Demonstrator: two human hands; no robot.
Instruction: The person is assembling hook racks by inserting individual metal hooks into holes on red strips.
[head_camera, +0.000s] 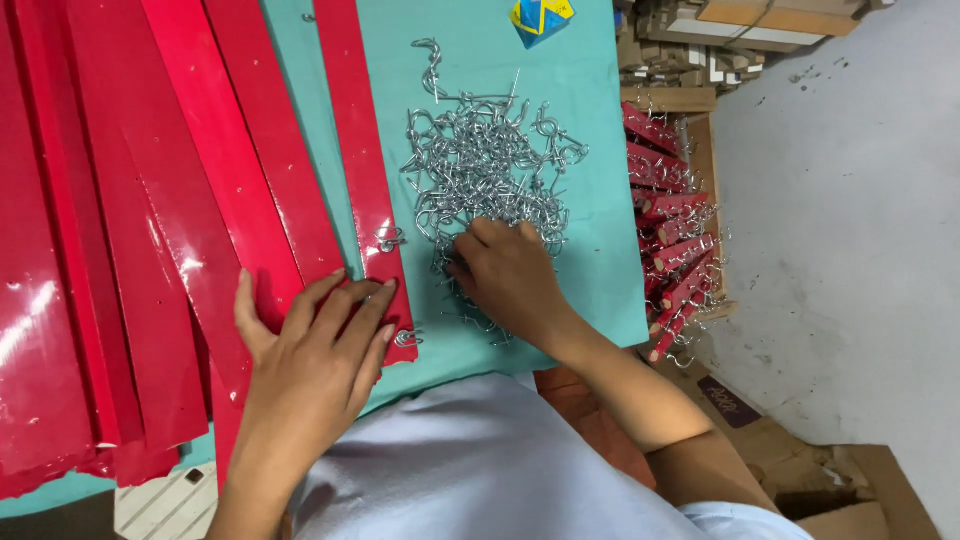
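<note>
Our left hand (315, 340) lies flat, fingers spread, on the nearest red strip (362, 170), w/ two hooks (390, 238) already screwed along its edge. Right hand (510, 275) digs in the pile of metal hooks (485, 165) mid-table, fingers curled into it; can't tell if they've pinched one yet. A crate (700, 150) off the table's right edge holds finished strips, so part looks done; many bare strips (120, 230) at the left remain. Far stack is cut off.
</note>
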